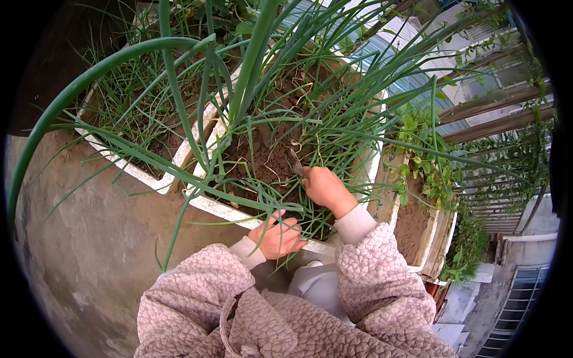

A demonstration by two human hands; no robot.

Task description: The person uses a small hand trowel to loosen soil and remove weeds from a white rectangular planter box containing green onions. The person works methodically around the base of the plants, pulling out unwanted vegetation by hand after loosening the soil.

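Note:
My right hand point(324, 188) is closed round the handle end of a small trowel point(295, 162), whose metal blade touches the brown soil point(268, 154) in a white foam planter box point(224, 210). My left hand point(276, 236) is at the near rim of that box, fingers spread among thin green leaves; I see nothing held in it. Green onion plants point(250, 67) with long tubular leaves rise from the box, and several bent leaves cross over the near rim. Finer green shoots point(331, 134) grow thickly on the right side. The trowel's handle is hidden in my fist.
A second foam box point(134, 168) with grassy shoots adjoins on the left. To the right stands a soil-filled foam box point(416, 223) with leafy plants point(421, 156). Wooden beams point(497, 100) with vines lie beyond. Concrete floor point(89, 232) spreads at the left. A barred window point(519, 304) shows lower right.

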